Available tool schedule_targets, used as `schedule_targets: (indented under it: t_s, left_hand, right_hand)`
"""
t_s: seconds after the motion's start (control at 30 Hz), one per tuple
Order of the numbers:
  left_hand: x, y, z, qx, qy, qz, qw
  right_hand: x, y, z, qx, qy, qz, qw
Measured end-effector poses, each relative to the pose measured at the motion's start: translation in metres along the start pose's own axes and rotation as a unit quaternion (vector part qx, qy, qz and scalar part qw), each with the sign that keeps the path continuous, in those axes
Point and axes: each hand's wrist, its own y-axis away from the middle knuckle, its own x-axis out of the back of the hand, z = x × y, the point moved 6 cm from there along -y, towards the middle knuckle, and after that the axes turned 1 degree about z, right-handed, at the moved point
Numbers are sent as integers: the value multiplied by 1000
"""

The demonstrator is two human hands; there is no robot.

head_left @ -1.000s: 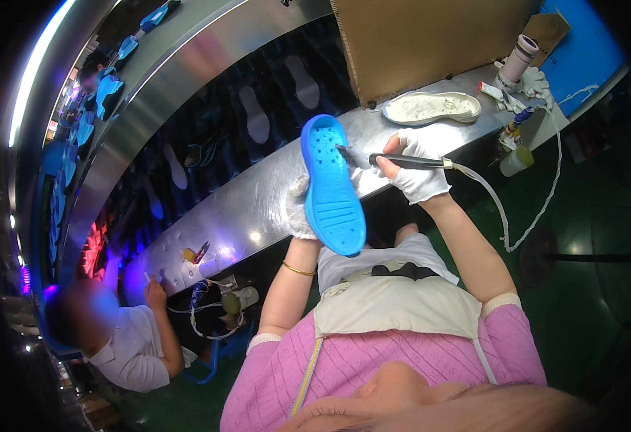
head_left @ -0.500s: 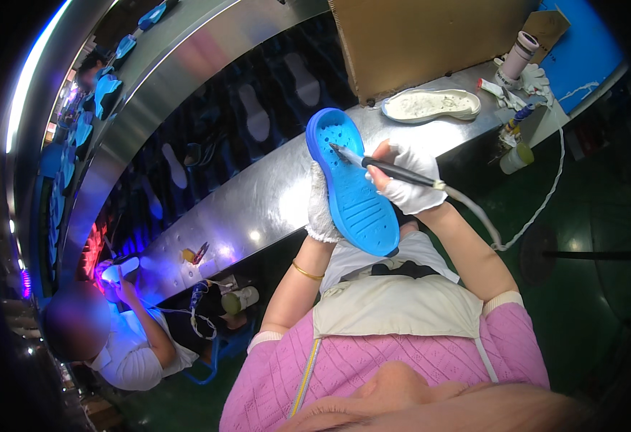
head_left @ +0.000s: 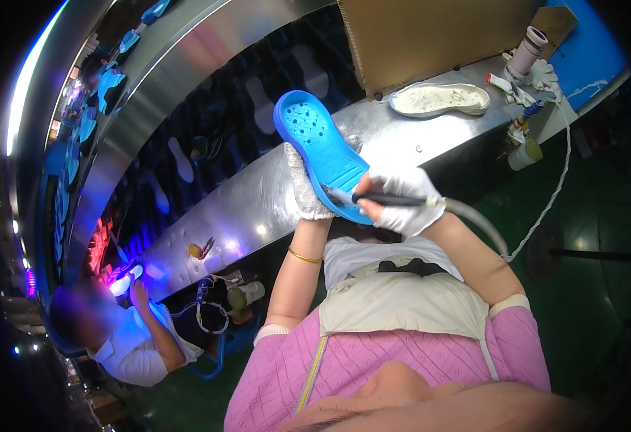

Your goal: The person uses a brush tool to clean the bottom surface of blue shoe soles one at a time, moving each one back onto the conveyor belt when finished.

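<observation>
Right hand grips hose-fed brush, tip apparently on blue shoe sole, contact partly hidden. Gloved left hand clasps sole's left side, over metal bench. White sole lies beyond, cardboard behind.

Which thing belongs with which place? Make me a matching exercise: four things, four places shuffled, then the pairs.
Things
1. Blue shoe sole
2. Black-handled brush
3. White shoe sole
4. Gold bangle

Places
A. Lying on the metal bench
B. Around the left forearm
C. Held in the left hand
D. Held in the right hand

Pairs: 1-C, 2-D, 3-A, 4-B
</observation>
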Motion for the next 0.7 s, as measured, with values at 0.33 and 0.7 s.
schedule_targets:
  t_s: [0.33, 0.7]
  left_hand:
    - [-33, 24, -15, 47, 190, -203, 959]
    - [-44, 9, 8, -70, -24, -100, 992]
  right_hand:
    - [16, 0, 1, 33, -42, 115, 992]
    - [-5, 6, 5, 64, 0, 83, 994]
